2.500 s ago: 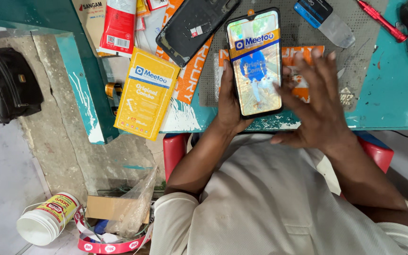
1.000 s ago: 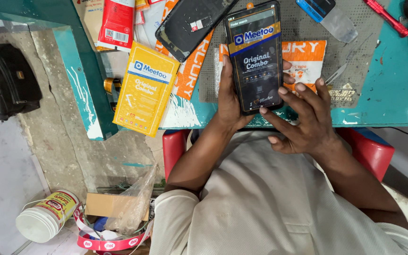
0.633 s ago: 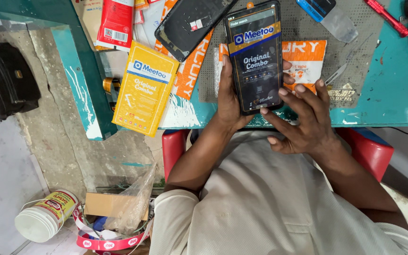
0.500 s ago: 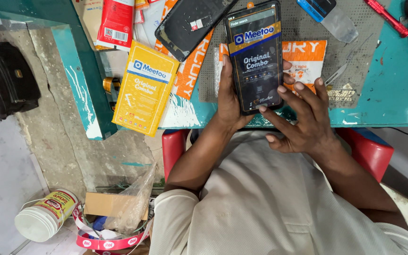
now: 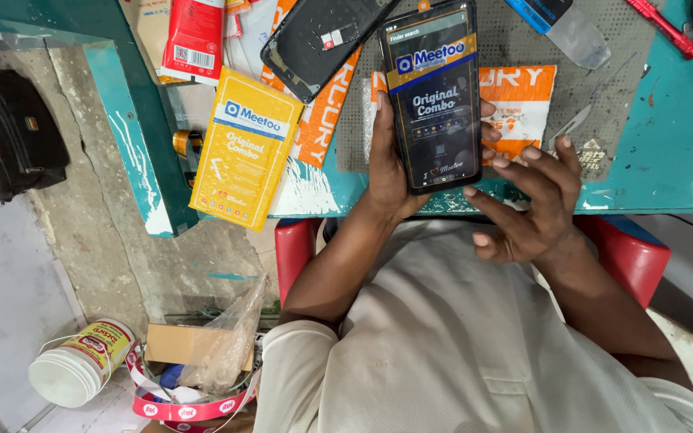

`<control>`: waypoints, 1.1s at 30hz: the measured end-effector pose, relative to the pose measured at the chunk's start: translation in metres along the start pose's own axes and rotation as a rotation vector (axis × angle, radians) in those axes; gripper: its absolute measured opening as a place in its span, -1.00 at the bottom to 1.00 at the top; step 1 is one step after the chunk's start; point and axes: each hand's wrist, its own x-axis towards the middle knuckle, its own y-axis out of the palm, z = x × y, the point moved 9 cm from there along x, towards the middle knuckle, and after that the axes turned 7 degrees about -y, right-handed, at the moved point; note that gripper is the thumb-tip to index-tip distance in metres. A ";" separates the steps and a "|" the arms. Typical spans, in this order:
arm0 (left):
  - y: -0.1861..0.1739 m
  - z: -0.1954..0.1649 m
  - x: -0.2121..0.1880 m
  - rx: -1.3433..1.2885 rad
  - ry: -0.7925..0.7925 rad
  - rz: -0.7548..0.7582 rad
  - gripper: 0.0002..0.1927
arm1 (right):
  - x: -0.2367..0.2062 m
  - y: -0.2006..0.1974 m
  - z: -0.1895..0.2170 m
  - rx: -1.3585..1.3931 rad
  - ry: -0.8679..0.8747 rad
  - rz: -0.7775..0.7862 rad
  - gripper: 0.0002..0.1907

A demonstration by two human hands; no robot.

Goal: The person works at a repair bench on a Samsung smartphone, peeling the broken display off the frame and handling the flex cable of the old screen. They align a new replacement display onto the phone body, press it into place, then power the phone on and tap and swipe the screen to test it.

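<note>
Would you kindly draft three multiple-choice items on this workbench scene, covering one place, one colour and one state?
1. Where does the yellow packet lie?
A. On the table's edge, left of the held phone
B. On the floor by the tub
C. Under the green screwdriver

2. What colour is the table?
A. White
B. Teal
C. Brown

3. How is the phone held?
A. Gripped in the left hand, screen lit
B. Lying flat on the table, untouched
C. Pinched in the right hand alone

Answers:
1 A: the packet overhangs the table's edge, left of the phone.
2 B: its bare top is teal.
3 A: the left hand wraps round the phone from behind, screen lit, while the right hand hovers beside it with fingers spread.
</note>
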 end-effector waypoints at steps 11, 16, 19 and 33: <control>-0.004 0.003 0.002 -0.055 0.015 -0.021 -0.05 | 0.001 0.007 -0.005 -0.039 0.040 0.063 -0.36; -0.004 0.003 0.002 -0.051 0.020 -0.023 -0.06 | 0.000 0.008 -0.005 -0.030 0.045 0.059 -0.36; -0.004 0.003 0.003 -0.044 0.017 -0.028 -0.05 | 0.000 0.007 -0.006 -0.030 0.043 0.051 -0.35; -0.006 0.003 0.003 -0.049 0.009 -0.049 -0.08 | 0.003 0.008 -0.002 0.000 0.015 0.087 -0.41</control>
